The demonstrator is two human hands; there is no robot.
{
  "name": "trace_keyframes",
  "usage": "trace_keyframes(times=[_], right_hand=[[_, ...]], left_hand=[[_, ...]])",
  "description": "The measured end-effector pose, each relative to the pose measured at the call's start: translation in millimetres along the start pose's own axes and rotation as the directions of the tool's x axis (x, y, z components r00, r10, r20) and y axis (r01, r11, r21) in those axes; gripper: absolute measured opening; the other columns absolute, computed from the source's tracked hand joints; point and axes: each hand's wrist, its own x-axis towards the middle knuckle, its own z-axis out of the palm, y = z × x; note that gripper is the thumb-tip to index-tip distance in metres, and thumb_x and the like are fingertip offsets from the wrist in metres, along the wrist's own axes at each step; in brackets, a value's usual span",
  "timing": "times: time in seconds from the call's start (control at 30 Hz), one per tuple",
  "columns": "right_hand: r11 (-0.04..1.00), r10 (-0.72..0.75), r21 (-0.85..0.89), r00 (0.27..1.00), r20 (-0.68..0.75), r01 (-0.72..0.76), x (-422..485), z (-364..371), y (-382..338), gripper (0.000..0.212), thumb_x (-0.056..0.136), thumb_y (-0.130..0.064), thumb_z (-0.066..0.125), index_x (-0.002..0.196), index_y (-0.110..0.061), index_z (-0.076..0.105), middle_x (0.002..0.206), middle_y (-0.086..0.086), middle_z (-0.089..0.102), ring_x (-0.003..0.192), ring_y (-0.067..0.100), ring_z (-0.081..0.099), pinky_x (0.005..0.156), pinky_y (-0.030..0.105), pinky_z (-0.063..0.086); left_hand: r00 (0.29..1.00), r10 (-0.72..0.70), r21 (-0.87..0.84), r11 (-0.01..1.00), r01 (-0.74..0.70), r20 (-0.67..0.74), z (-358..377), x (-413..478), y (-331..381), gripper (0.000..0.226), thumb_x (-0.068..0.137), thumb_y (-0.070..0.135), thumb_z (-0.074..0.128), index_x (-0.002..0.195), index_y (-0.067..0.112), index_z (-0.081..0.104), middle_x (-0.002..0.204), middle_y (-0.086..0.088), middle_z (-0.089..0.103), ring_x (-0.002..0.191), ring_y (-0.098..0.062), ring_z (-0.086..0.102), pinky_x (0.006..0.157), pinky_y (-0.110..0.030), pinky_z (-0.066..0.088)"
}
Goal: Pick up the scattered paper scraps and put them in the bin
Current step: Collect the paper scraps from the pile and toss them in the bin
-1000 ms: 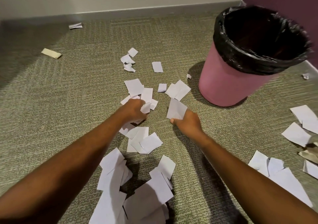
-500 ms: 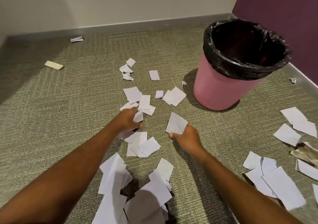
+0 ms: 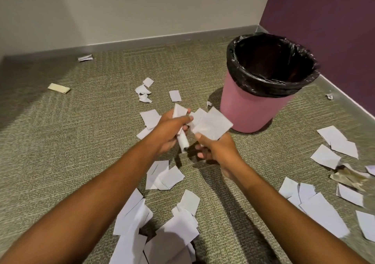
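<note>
Looking down from the head camera, both bare forearms reach forward over a greenish carpet [image 3: 60, 152]. The left hand [image 3: 170, 131] is closed around a bunch of white paper scraps [image 3: 180, 113] that stick out above and below the fist. The right hand [image 3: 217, 150] pinches a second sheaf of scraps [image 3: 211, 123] between thumb and fingers, fanned out toward the bin. The two hands are raised off the floor, close together, just beside each other.

The pink bin [image 3: 249, 109] with a black liner [image 3: 272, 85] stands upright to the right, near the corner where a pale wall meets a purple wall [image 3: 324, 20].

More loose scraps [image 3: 164, 174] lie scattered on the carpet below the hands, in a pile near the bottom edge, beyond the hands, and at the right. A yellowish folded piece [image 3: 59, 88] lies well apart at the left.
</note>
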Motion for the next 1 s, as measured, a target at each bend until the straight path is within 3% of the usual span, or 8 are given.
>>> trace_keyframes(times=[0.17,0.27,0.37,0.5,0.67,0.8,0.9,1.0], right_hand=[[0.969,-0.15,0.178,0.982,-0.112,0.169,-13.9,9.3,-73.9,0.02,0.103,-0.026,0.071,0.117,-0.011,0.074,0.106,0.01,0.083,0.094,0.031,0.081,0.072,0.049,0.069],[0.958,-0.176,0.185,0.958,-0.226,0.22,-16.4,6.2,-109.7,0.011,0.105,-0.028,0.068,0.109,-0.017,0.071,0.103,0.01,0.082,0.088,0.03,0.082,0.061,0.04,0.066],[0.949,-0.198,0.185,0.939,-0.282,0.256,-12.3,-3.7,-136.2,0.016,0.103,-0.03,0.07,0.111,-0.016,0.071,0.104,0.013,0.082,0.092,0.034,0.081,0.067,0.048,0.066],[0.933,-0.159,0.247,0.915,-0.371,0.262,-6.0,-32.7,-177.6,0.023,0.104,-0.031,0.07,0.116,-0.013,0.062,0.108,0.013,0.079,0.088,0.028,0.081,0.055,0.037,0.063],[0.906,-0.061,0.383,0.951,-0.304,0.18,17.1,-72.6,-217.0,0.014,0.107,-0.028,0.062,0.115,-0.018,0.069,0.098,0.006,0.079,0.079,0.024,0.076,0.096,0.05,0.061],[0.865,0.002,0.489,0.972,-0.236,0.117,25.4,-97.2,-229.4,0.031,0.108,-0.022,0.057,0.137,-0.018,0.066,0.104,0.007,0.079,0.079,0.024,0.077,0.093,0.044,0.061],[0.846,0.037,0.525,0.972,-0.232,0.093,27.6,-109.8,-229.8,0.016,0.105,-0.015,0.063,0.12,-0.013,0.069,0.097,0.01,0.075,0.077,0.022,0.073,0.089,0.047,0.065],[0.85,0.051,0.522,0.973,-0.225,0.076,30.0,-116.5,-225.3,0.009,0.102,-0.011,0.066,0.11,-0.011,0.069,0.11,0.015,0.072,0.095,0.028,0.074,0.099,0.051,0.062]], left_hand=[[0.997,0.06,-0.355,0.932,-0.071,-0.043,63.0,-17.2,52.1,0.026,0.098,-0.006,0.065,0.12,0.007,0.07,0.088,-0.008,0.069,0.058,-0.01,0.058,0.053,-0.026,0.057],[0.993,0.089,-0.393,0.912,-0.114,-0.08,93.9,-23.8,79.7,0.02,0.099,0.004,0.067,0.116,0.015,0.07,0.089,-0.005,0.074,0.064,-0.017,0.07,0.062,-0.035,0.063],[0.981,0.117,-0.35,0.922,-0.165,-0.154,124.6,-27.3,103.7,0.004,0.1,0.017,0.068,0.103,0.018,0.068,0.083,0.001,0.076,0.058,-0.019,0.07,0.063,-0.048,0.062],[0.971,0.142,-0.295,0.936,-0.194,-0.191,174.5,-22.2,136.6,0.022,0.098,0.022,0.069,0.112,0.006,0.07,0.085,-0.004,0.075,0.064,-0.025,0.072,0.07,-0.062,0.064],[0.974,0.172,-0.286,0.935,-0.209,-0.148,226.3,-4.5,162.3,0.049,0.097,0.054,0.072,0.111,0.006,0.067,0.094,-0.009,0.078,0.08,-0.035,0.081,0.075,-0.061,0.067],[0.997,0.081,-0.182,0.98,-0.08,0.0,248.4,7.7,161.2,0.081,0.087,0.086,0.058,0.11,0.009,0.072,0.097,-0.016,0.082,0.083,-0.038,0.082,0.076,-0.061,0.066],[0.997,0.05,-0.154,0.987,-0.042,0.052,257.8,3.0,158.2,0.082,0.096,0.082,0.044,0.123,0.009,0.069,0.109,-0.018,0.079,0.092,-0.038,0.08,0.07,-0.051,0.067],[0.993,0.029,-0.155,0.988,-0.011,0.112,257.2,6.2,147.3,0.089,0.094,0.085,0.042,0.14,0.011,0.059,0.126,-0.021,0.073,0.104,-0.039,0.077,0.086,-0.057,0.065]])
